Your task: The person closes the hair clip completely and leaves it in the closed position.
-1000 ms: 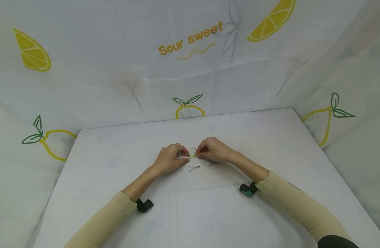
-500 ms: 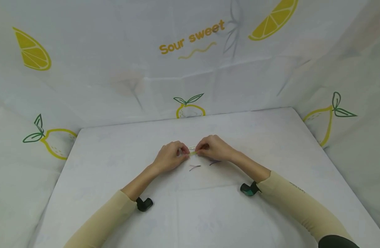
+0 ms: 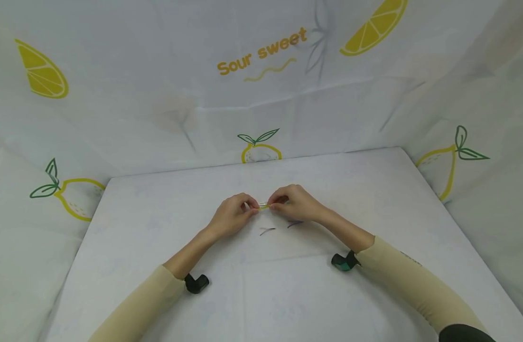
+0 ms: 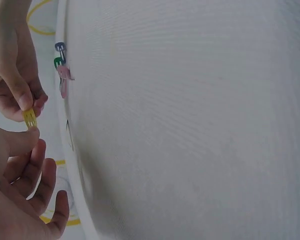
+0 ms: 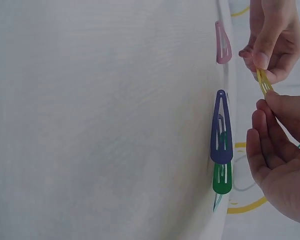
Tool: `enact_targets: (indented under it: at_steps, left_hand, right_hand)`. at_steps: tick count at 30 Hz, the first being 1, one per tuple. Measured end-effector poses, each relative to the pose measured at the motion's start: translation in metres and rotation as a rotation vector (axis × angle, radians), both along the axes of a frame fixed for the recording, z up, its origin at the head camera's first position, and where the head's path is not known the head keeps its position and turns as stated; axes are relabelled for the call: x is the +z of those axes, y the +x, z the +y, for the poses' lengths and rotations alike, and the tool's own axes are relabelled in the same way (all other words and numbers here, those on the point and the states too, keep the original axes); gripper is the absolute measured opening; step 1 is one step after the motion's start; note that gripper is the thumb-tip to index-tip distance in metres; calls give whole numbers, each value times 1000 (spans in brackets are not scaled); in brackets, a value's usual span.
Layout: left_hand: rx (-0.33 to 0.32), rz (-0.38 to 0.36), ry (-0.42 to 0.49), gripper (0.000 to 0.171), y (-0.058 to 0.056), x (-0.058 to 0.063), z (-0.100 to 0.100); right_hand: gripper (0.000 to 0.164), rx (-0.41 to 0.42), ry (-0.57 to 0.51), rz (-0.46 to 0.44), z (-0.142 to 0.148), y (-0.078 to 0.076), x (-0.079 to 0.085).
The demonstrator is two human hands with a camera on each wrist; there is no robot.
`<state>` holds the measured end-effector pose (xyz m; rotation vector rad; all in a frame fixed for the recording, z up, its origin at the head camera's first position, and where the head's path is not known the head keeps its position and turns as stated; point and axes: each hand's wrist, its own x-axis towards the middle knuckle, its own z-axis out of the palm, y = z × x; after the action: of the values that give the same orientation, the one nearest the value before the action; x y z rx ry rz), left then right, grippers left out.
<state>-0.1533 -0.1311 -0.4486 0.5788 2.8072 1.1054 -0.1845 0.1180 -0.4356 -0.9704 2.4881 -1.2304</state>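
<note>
Between my two hands is a yellow snap hair clip, raised above the table. My left hand pinches one end of it between thumb and fingertips, while my right hand pinches the other end. On the table below lie a pink hair clip, a dark blue one and a green one; the blue overlaps the green in the right wrist view. In the head view, a thin pale clip shape shows just behind the yellow clip, partly covered by the hands.
A white cloth covers the table, whose far edge meets a white curtain printed with lemons. More of this curtain hangs along both sides. Dark wrist cameras stick out below each sleeve, close over the tabletop.
Both hands have lifted slightly and moved a little away from the body with the yellow hair clip between them. The clips on the table have stayed put.
</note>
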Motion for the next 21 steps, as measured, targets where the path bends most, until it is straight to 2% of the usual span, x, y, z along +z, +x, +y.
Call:
enact_targets:
  at_steps: [14, 21]
  left_hand:
    - [-59, 4, 112, 8, 3, 9, 0]
    - [-63, -15, 116, 8, 2, 9, 0]
  right_hand:
    - [9, -25, -50, -62, 1, 1, 5]
    - [11, -15, -56, -96, 2, 0, 5]
